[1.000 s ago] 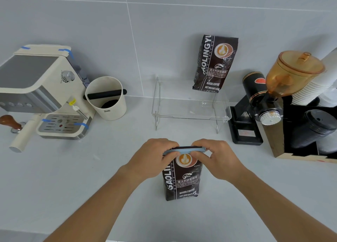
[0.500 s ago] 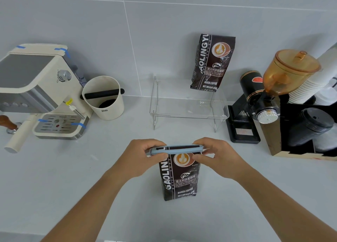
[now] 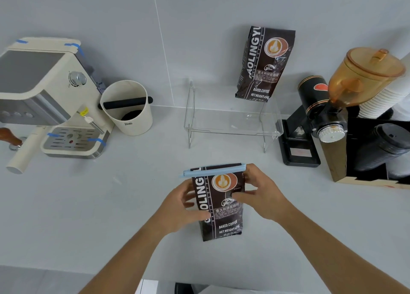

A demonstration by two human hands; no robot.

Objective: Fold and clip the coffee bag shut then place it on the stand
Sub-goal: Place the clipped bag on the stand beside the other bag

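A dark brown coffee bag (image 3: 221,207) stands upright on the white counter, its folded top held by a long light-blue clip (image 3: 214,170). My left hand (image 3: 184,207) grips the bag's left side. My right hand (image 3: 260,196) grips its right side, fingers reaching up to the clip's right end. Behind the bag stands a clear acrylic stand (image 3: 233,125) on thin metal legs. A second, identical coffee bag (image 3: 265,64) stands on the stand's right rear part, leaning against the wall.
A cream espresso machine (image 3: 46,98) and a cream knock box (image 3: 128,109) are at the left. A black grinder with an amber hopper (image 3: 346,87), a box of black lids (image 3: 381,151) and stacked paper cups (image 3: 386,96) crowd the right.
Both hands have slid down from the clip on the bag's top to the bag's sides. The clip now sits across the folded top with no hand over it.
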